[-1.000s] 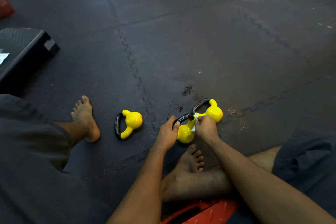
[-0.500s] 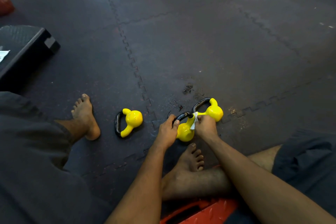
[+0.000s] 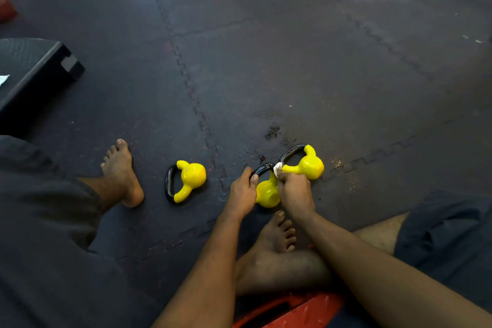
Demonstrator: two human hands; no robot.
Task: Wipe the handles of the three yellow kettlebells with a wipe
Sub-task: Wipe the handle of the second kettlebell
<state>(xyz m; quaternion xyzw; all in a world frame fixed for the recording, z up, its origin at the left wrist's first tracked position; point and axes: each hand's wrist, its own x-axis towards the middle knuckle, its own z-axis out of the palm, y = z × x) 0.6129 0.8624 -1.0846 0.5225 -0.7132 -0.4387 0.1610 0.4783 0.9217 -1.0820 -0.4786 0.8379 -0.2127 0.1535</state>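
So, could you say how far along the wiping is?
Nothing looks finished. In hand: the left hand grips the middle kettlebell by its handle, and the right hand holds the wipe against it. The left kettlebell lies apart, the right kettlebell beside the wipe; whether either is wiped is unclear.

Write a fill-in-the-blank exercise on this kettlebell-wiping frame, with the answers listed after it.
1. The left hand grips the ___ handle of the middle yellow kettlebell.
2. The right hand holds a crumpled ___ wipe.
3. The lone yellow kettlebell lies on the dark rubber floor mat, nearest the person's bare ___ foot.
4. Counting the far yellow kettlebell, ___ kettlebells are in view.

Missing words: black; white; left; three.
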